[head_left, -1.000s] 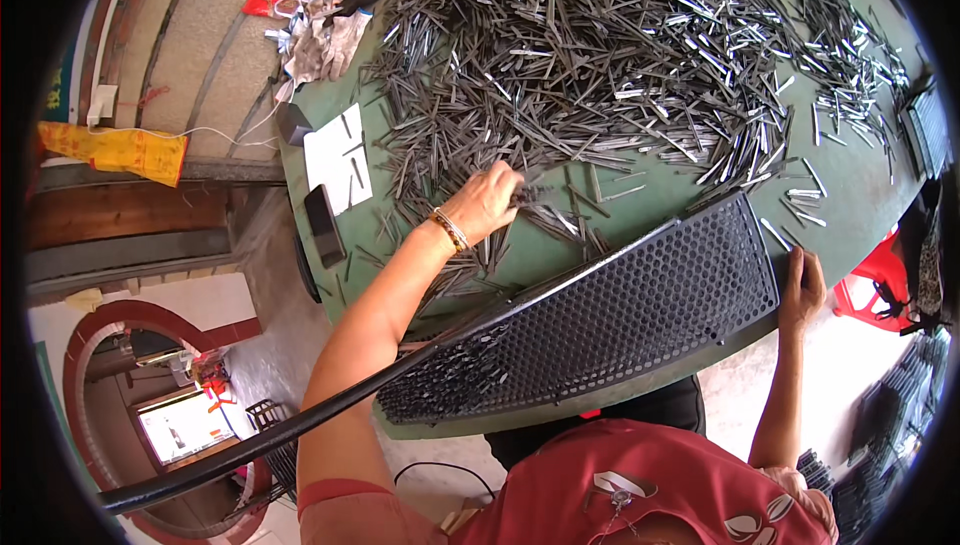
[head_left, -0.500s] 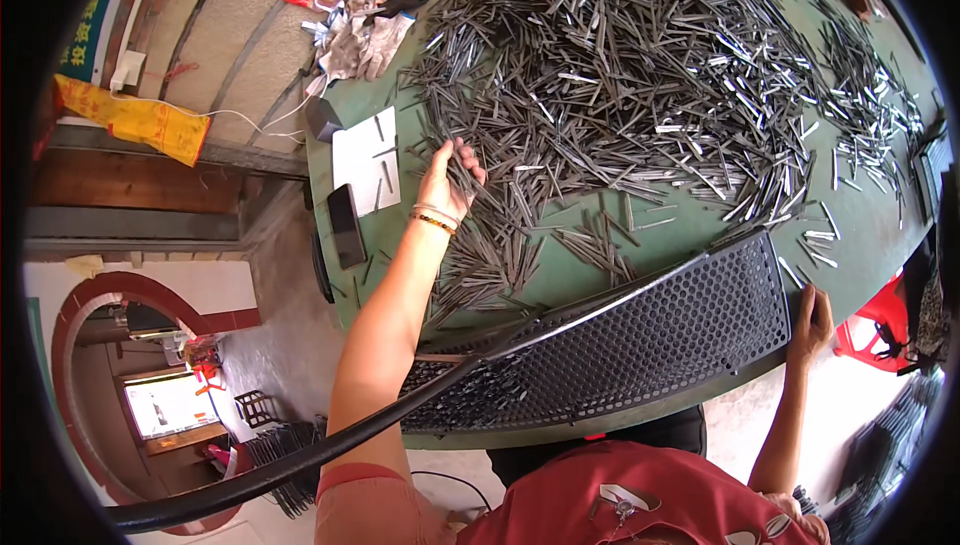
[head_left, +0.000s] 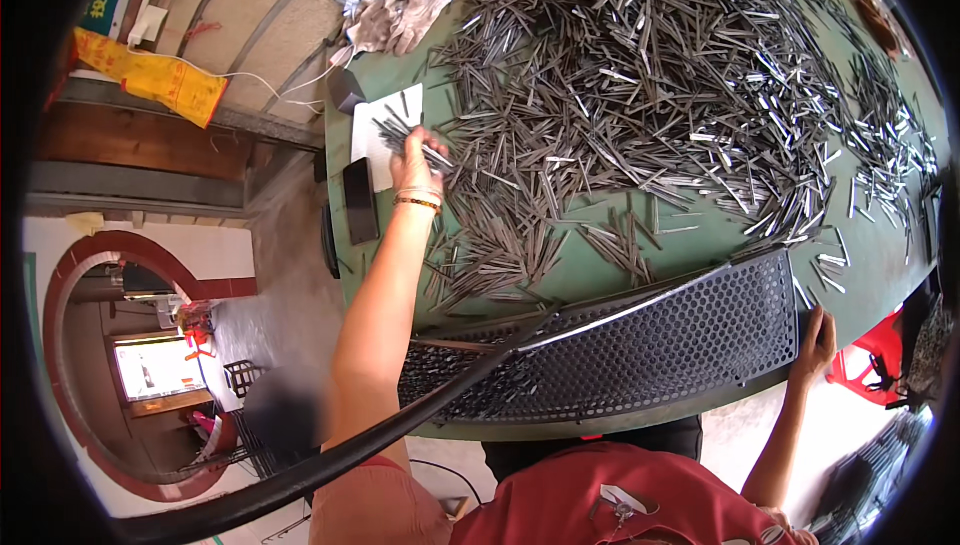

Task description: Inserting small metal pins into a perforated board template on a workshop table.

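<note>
My left hand (head_left: 420, 157) is closed around a bundle of thin dark strips (head_left: 395, 130), their ends fanning out over a white sheet of paper (head_left: 372, 152) at the table's left. Right of this hand spreads a large heap of similar strips (head_left: 600, 85). Along the near edge lies a long black perforated panel (head_left: 660, 345), with small dark pieces on its left part. My right hand (head_left: 818, 343) is at the panel's right end, by the table edge, fingers curled; whether it grips the panel or the table edge cannot be made out.
A phone (head_left: 360, 201) and a small dark block (head_left: 345, 91) lie by the paper on the green table (head_left: 385, 290). Worn gloves (head_left: 400, 20) are at the far left. A black bar (head_left: 400, 415) crosses low in front. A red stool (head_left: 868, 365) stands at right.
My left hand has moved left from the heap's edge to the paper, carrying strips. The view has shifted slightly. My right hand stays at the panel's end.
</note>
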`<state>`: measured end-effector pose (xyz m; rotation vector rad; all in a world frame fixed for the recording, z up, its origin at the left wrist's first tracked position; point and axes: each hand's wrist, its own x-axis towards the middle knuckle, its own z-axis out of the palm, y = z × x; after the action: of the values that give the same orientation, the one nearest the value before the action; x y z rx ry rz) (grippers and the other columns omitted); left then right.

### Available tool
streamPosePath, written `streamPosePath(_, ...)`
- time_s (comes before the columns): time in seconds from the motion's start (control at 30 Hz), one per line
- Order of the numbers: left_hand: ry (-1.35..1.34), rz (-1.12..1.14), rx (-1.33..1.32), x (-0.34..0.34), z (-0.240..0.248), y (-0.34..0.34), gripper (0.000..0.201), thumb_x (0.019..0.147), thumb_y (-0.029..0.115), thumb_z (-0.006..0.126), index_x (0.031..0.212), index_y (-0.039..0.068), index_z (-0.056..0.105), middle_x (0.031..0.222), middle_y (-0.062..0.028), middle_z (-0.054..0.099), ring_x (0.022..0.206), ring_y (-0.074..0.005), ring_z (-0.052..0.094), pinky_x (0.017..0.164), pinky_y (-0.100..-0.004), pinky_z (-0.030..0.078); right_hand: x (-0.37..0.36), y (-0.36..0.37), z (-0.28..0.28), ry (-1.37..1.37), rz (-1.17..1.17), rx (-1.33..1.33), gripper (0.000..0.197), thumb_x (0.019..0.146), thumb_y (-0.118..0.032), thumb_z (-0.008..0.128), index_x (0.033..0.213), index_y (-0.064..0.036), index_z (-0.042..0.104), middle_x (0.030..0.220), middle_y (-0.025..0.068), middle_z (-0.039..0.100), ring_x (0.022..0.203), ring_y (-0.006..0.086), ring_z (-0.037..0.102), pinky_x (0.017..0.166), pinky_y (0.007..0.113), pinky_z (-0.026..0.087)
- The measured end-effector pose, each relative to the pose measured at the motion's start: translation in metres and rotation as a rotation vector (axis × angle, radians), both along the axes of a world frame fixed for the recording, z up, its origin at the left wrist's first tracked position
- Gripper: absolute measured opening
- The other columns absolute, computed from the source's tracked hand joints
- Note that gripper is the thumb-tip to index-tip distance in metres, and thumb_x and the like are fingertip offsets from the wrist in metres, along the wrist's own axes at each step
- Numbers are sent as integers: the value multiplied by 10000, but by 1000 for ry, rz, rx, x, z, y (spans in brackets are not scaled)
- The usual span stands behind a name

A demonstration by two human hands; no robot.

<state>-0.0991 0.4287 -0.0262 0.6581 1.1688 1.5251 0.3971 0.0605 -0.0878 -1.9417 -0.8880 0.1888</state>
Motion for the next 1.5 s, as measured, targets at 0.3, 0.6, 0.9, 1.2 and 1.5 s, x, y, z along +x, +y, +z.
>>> streamPosePath(0.3,440,130,218,-27,-66,-2,114,830,62,656,899,21,575,804,-38,622,705,-131,605,699,-265,496,-3,5,5,2,-7,-43,194,934,-157,557,869,20,606,717,16,557,664,72,470,619,206,394)
streamPosePath(0.6,639,-2,151,-20,-58,-4,191,858,140,641,973,22,544,849,-30,623,728,-119,605,700,-259,487,6,-4,-6,-4,1,-36,174,931,-142,558,891,16,618,753,6,577,683,64,480,628,197,400)
streamPosePath(0.9,-94,-47,-158,-29,47,-1,118,858,145,637,824,84,542,698,-13,532,665,-171,555,640,-427,517,2,3,-3,3,22,5,195,931,-163,559,844,8,595,690,-14,483,627,61,384,554,206,333)
streamPosePath(1.2,-204,-302,-278,1,156,-131,125,881,151,597,815,75,523,693,-12,524,604,-138,517,590,-309,467,-55,1,102,19,78,298,201,925,-130,546,846,36,626,805,43,620,703,93,524,623,223,420)
streamPosePath(1.5,-62,-410,-282,55,156,-310,210,859,261,633,795,70,572,690,-23,556,629,-134,548,546,-286,480,-252,14,208,412,1101,283,391,850,-100,638,1204,25,528,933,88,622,811,133,570,730,251,462)
